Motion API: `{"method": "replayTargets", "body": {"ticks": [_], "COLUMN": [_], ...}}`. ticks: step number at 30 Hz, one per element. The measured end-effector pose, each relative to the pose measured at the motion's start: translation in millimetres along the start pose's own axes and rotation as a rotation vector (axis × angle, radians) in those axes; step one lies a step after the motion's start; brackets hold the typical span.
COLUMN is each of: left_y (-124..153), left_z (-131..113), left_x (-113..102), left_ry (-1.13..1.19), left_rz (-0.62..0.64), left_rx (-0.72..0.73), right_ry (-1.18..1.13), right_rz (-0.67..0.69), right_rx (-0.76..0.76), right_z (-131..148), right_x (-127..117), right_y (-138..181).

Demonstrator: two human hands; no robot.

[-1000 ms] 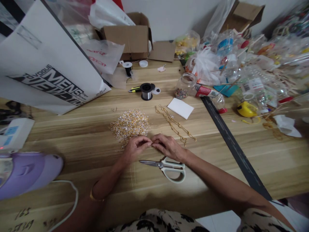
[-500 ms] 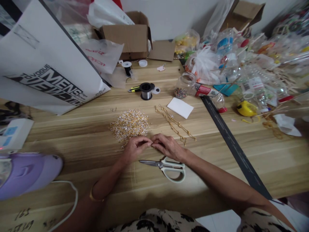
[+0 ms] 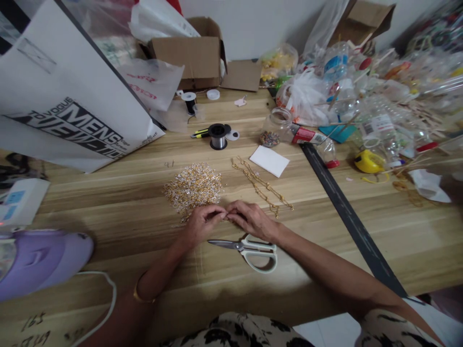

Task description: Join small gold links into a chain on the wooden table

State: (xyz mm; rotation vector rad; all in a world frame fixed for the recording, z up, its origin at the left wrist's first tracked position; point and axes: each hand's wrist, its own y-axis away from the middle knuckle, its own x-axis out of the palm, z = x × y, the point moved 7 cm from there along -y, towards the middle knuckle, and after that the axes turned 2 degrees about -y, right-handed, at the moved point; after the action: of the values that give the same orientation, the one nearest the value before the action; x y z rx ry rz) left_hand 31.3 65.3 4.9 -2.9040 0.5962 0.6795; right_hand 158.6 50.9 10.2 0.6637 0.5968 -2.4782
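My left hand (image 3: 202, 222) and my right hand (image 3: 251, 219) meet fingertip to fingertip on the wooden table (image 3: 108, 202), both pinched on a tiny gold piece too small to name. Just beyond my left hand lies a heap of small gold and silver links (image 3: 193, 185). Two gold chains (image 3: 262, 185) stretch away beyond my right hand. White-handled scissors (image 3: 249, 249) lie shut on the table just below my hands.
A spool of wire (image 3: 218, 136), a white card (image 3: 270, 161) and a bead jar (image 3: 277, 127) sit further back. A big white bag (image 3: 68, 91) and cardboard box (image 3: 195, 53) stand at the back left, plastic clutter (image 3: 376, 96) at the right, a purple device (image 3: 39, 260) at left.
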Motion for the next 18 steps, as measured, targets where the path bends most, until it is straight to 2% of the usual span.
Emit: {"method": "replayTargets", "body": {"ticks": [18], "left_y": [1.3], "left_z": [-5.4], "left_x": [0.6], "left_ry": [-0.068], "left_rz": [0.002], "left_rx": [0.042], "right_ry": [-0.003], "right_rz": [-0.008], "right_rx": [-0.014], "right_z": [1.4], "right_x": [-0.4], "right_y": [-0.7]}}
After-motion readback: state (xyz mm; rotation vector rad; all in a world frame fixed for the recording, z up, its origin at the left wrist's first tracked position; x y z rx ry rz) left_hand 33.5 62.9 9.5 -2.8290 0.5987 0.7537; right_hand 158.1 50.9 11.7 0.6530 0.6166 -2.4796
